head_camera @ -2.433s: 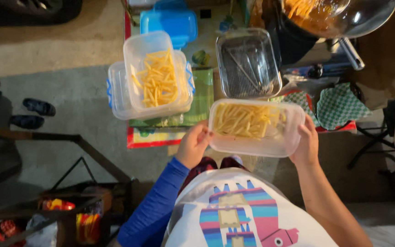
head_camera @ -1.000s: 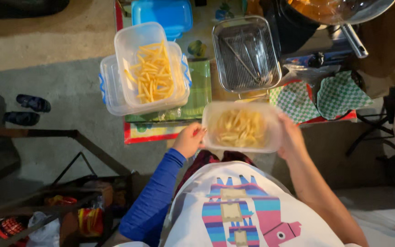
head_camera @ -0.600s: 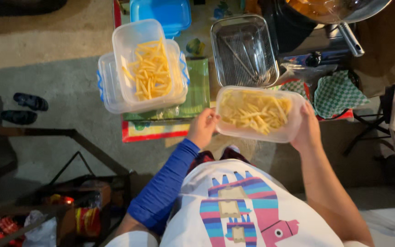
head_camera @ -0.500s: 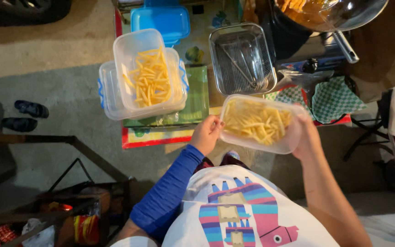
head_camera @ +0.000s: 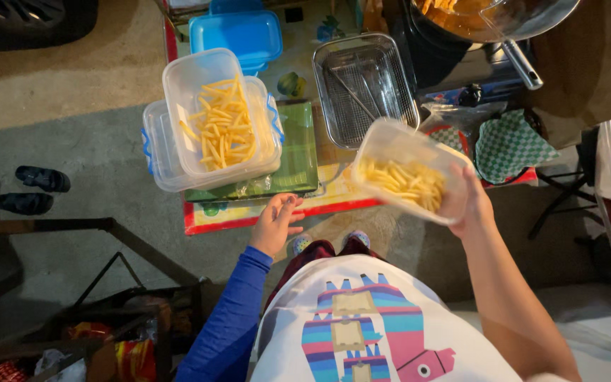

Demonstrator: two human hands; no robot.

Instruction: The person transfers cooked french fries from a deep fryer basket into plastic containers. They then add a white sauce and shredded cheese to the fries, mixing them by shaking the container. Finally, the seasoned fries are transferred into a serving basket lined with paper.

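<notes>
While the low table (head_camera: pixel 249 212) carries stacked tubs, one tub of fries is held off it.
Tilted toward the wire basket (head_camera: pixel 363 88), the fries tub (head_camera: pixel 404 173) rests in the right hand (head_camera: pixel 464 201), clasped round its end; the left hand (head_camera: pixel 277 223) hangs free, fingers loose.

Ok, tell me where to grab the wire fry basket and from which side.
Grip the wire fry basket by its rim, probably the near short edge, coming down from above. No handle shows in this view, and the open top faces up. The near side looks freest: a dark pot crowds its right, and the right hand holds a tilted tub of fries just in front.
</notes>
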